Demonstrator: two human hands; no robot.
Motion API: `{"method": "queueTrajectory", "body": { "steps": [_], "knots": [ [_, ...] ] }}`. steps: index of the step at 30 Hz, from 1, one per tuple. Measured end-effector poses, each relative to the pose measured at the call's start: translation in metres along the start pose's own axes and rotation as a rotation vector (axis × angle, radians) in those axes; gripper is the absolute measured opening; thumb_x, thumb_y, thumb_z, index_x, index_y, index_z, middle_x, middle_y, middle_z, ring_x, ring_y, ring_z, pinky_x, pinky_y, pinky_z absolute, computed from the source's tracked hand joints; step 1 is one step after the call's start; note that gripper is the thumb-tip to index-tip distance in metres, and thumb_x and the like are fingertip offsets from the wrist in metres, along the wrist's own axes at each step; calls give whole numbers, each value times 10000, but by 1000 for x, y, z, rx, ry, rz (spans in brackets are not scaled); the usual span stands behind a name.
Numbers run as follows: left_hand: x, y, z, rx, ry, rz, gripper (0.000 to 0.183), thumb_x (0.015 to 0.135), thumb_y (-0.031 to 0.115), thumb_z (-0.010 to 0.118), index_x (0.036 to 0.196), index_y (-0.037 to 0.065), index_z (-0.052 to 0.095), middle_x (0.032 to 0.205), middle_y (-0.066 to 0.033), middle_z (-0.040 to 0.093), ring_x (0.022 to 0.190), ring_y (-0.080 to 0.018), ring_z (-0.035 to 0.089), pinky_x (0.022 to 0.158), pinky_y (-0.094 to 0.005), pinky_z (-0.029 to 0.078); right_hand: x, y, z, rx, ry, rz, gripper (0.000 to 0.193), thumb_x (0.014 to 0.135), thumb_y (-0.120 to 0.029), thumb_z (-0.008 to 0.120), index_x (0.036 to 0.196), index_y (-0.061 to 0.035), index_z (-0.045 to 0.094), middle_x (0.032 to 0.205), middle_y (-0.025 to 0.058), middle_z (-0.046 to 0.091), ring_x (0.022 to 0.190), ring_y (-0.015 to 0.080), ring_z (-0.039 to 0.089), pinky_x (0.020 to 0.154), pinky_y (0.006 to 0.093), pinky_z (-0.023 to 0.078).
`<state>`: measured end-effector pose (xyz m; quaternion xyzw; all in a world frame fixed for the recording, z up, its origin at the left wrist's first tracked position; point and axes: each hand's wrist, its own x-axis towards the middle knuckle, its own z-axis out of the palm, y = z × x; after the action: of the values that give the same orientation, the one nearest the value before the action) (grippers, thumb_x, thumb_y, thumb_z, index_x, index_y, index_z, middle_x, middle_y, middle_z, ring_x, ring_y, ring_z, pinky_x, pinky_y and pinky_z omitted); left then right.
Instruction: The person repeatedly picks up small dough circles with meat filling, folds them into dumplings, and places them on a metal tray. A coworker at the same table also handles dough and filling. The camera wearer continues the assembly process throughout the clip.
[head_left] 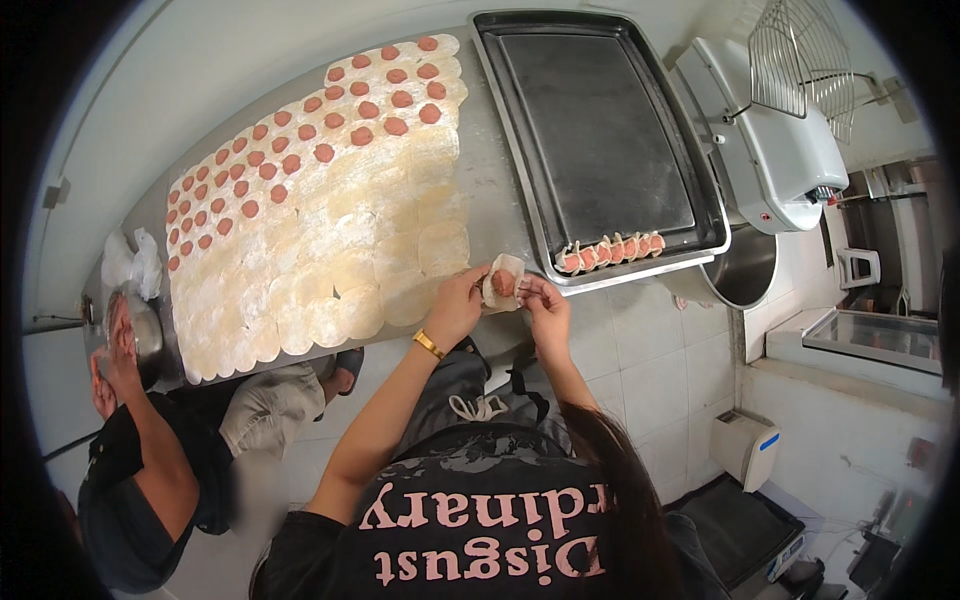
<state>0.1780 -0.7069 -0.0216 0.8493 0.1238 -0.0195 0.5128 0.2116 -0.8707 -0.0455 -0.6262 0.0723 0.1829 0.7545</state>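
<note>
Between my two hands, a round dough wrapper (503,283) with a ball of pink filling on it is held up off the table. My left hand (463,303), with a gold watch at its wrist, pinches the wrapper's left edge. On the other side my right hand (545,308) has its fingers closed on the right edge. Left of them, overlapping floured wrappers (330,270) cover much of the table; the far rows carry balls of pink filling (361,136). A row of folded dumplings (610,252) lies along the near edge of the black baking tray (530,190).
At the far left another person (150,470) has both hands at a metal bowl (148,340), beside a plastic bag (146,262). A white mixer (770,140) with a steel bowl (745,270) stands right of the tray. Wire whisks (800,70) hang above it.
</note>
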Motion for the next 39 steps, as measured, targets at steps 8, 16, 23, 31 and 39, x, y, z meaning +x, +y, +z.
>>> {"method": "queueTrajectory", "body": {
  "steps": [8,16,23,31,39],
  "knots": [
    [-2,1,0,-508,-13,-187,242,814,-27,604,1053,1,629,919,-108,682,787,-135,653,702,-267,519,-1,-3,4,-77,-64,8,278,840,69,571,1108,14,619,987,44,663,915,95,610,809,223,465],
    [-5,-5,-12,-612,-7,-143,145,816,-13,649,937,6,572,867,-58,652,755,-103,624,711,-245,526,-12,-29,20,270,-95,46,226,841,44,603,1065,23,621,946,40,666,864,88,608,781,219,458],
    [-18,2,-16,-938,-44,-115,284,819,-26,640,1078,-3,526,1086,-73,565,910,-146,623,775,-272,535,-2,-19,5,-106,-96,-45,256,813,64,617,1059,-1,631,873,7,662,829,74,601,743,207,455],
    [-11,-4,-3,-364,52,72,200,744,-53,664,922,-15,582,1000,-94,618,847,-195,672,737,-289,540,-2,-18,1,-188,-215,-140,370,738,115,637,1089,-3,618,948,45,644,839,125,622,800,247,496],
    [-10,8,0,-212,53,9,264,706,0,711,932,14,574,872,-116,653,782,-245,666,712,-312,528,11,-23,3,-662,-187,-367,449,701,142,586,1116,-26,617,958,73,654,829,130,633,744,263,514]
  ]
}}
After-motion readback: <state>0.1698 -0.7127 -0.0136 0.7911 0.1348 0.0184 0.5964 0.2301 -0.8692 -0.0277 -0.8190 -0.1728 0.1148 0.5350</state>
